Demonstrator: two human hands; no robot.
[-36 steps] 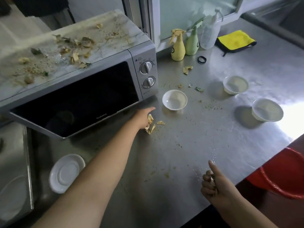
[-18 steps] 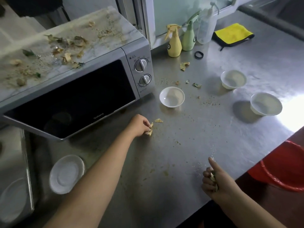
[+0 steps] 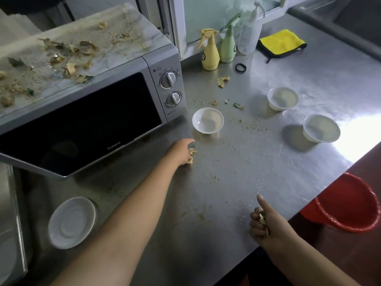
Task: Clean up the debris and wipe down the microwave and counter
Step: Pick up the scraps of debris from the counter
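A silver microwave (image 3: 107,112) stands at the left of the steel counter (image 3: 237,166). Its top is strewn with dry peels and crumbs (image 3: 68,58). More scraps (image 3: 222,81) and crumbs lie on the counter near the bowls. My left hand (image 3: 181,150) reaches out in front of the microwave and grips a few yellowish scraps (image 3: 191,154) against the counter. My right hand (image 3: 266,221) rests near the counter's front edge, fingers curled round gathered scraps, thumb sticking up.
Three white bowls (image 3: 207,120) (image 3: 282,98) (image 3: 321,128) stand on the counter. A white saucer (image 3: 71,222) lies front left. Spray bottles (image 3: 210,52) and a yellow cloth (image 3: 281,42) sit at the back by the window. A red bucket (image 3: 350,203) hangs below the counter's right edge.
My left hand went from open beside the loose scraps to curled round them, and the stray piece next to it is gone from the counter. The right hand stayed put.
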